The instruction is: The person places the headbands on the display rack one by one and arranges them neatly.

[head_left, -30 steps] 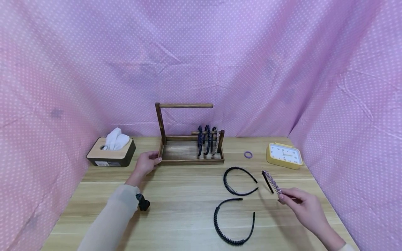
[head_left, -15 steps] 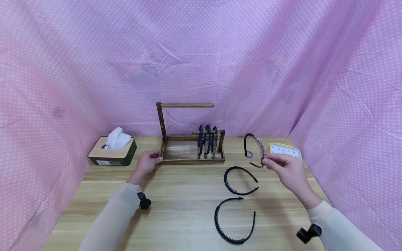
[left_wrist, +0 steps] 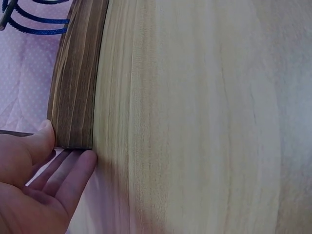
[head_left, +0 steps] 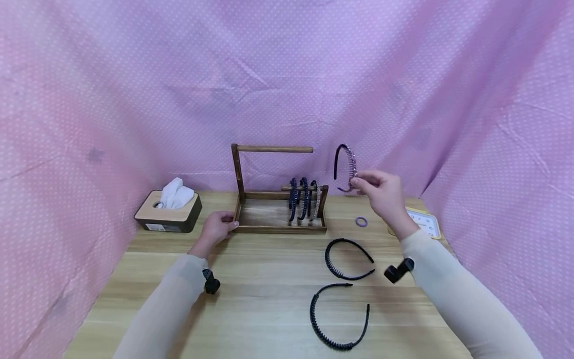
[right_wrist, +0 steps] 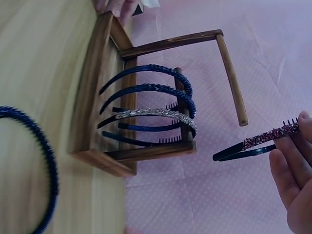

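Observation:
At the left end of a brown wooden headband rack point(head_left: 280, 230), my left hand point(head_left: 216, 227) pinches the tray's corner, its thumb and fingers on either side in the left wrist view. My right hand point(head_left: 381, 193) holds a sparkly pinkish headband point(right_wrist: 268, 137) with comb teeth between thumb and fingers. That headband is raised above the table, right of the free end of the rack's upper bar point(head_left: 274, 148). On the lower peg hang two dark headbands point(head_left: 304, 199) and a silvery one point(right_wrist: 156, 112). Two black headbands point(head_left: 329, 257) lie on the table in front.
A tissue box point(head_left: 168, 212) stands left of the rack. A purple hair tie point(head_left: 361, 222) lies to its right. My right forearm partly covers a yellow clock point(head_left: 426, 222). Pink dotted cloth point(head_left: 287, 75) hangs behind the table.
My right hand has lifted the sparkly headband from low at the right up and leftward, near the upper bar's height. The left hand keeps its hold on the rack.

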### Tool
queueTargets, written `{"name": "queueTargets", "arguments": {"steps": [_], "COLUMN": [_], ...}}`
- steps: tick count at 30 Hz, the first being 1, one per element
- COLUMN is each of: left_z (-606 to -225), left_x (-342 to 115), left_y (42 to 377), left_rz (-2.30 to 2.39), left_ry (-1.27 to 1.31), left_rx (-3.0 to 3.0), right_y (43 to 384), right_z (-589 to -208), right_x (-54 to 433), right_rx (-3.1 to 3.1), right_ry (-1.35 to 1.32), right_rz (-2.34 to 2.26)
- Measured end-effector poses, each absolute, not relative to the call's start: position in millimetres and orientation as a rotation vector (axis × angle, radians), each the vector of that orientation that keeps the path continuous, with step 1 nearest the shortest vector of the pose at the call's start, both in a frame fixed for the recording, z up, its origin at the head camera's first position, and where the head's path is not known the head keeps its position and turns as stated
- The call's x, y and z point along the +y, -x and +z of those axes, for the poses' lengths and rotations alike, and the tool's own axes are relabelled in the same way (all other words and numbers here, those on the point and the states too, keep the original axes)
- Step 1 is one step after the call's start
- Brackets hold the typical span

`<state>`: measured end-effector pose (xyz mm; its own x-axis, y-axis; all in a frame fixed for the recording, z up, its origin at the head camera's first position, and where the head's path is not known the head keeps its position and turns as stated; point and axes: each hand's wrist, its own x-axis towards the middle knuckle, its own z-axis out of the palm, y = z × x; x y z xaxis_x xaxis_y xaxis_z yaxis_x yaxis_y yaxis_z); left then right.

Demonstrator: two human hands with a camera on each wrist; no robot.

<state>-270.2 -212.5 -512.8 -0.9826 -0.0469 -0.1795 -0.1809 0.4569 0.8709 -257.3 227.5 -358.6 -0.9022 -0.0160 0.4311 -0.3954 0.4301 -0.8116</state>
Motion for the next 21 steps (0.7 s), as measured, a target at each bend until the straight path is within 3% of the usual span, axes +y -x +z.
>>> {"name": "queueTargets", "arguments": {"steps": [21], "left_z": [-510.4], "left_x": [-209.6], "left_y": [270.2], "left_rz": [1.542], "left_ry": [0.204], "left_rx": [2.59], "right_y": [327.3], "right_z": [-338.0], "right_x": [127.6], "right_rx": [-2.421], "right_ry": [-0.34], "right_rz": [1.587]}}
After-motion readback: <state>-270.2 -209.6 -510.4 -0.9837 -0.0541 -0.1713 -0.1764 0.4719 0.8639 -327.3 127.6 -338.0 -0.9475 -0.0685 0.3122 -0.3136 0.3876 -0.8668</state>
